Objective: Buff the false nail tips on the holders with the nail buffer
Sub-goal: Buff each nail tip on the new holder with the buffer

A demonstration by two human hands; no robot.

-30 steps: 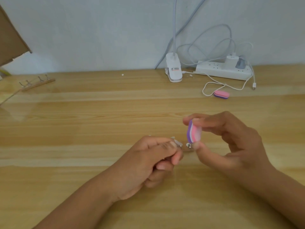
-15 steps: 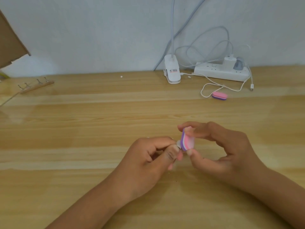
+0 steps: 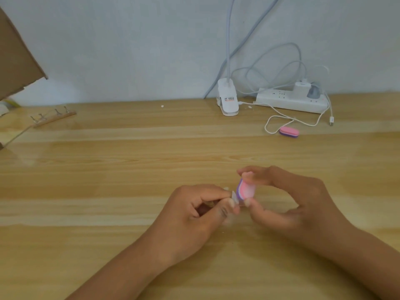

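Observation:
A small pink and purple nail buffer stands on edge, pinched between the thumb and fingers of my right hand. My left hand is closed around a holder, most of it hidden inside the fist. A clear false nail tip pokes out at the fingertips and touches the buffer's purple face. Both hands hover just above the wooden table, near its middle. Far left, a wooden strip carries several more small holders.
A second pink and purple buffer lies at the back right beside a looped white cable. Behind it sit a white power strip and a white lamp clamp against the wall. A cardboard flap overhangs the far left.
My right hand has brought the buffer down and left until it meets the nail tip. My left hand turned slightly, keeping hold of the holder.

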